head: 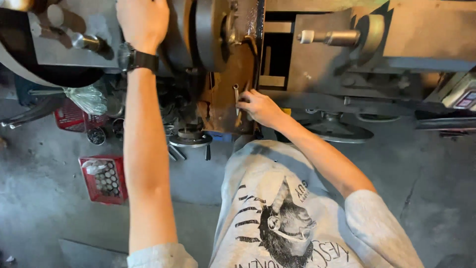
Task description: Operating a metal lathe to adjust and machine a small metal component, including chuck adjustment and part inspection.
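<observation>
Landmark: the grey machine [317, 64], a heavy metal press with a rusty front plate.
Rod: a thin metal rod [236, 97] stands upright against the machine's front plate.
Right hand: right hand [258, 106] pinches the rod's lower part with its fingertips.
Left hand: left hand [143, 20] rests high on the machine, left of the plate; whether it grips anything I cannot tell.
Handling: the rod is probably stiff, light, perhaps oily; best held near its lower end.
Containers: 2 red baskets, near basket [104, 179] holding small metal parts, far basket [72, 118] with contents unclear, both on the floor left of the machine.
</observation>
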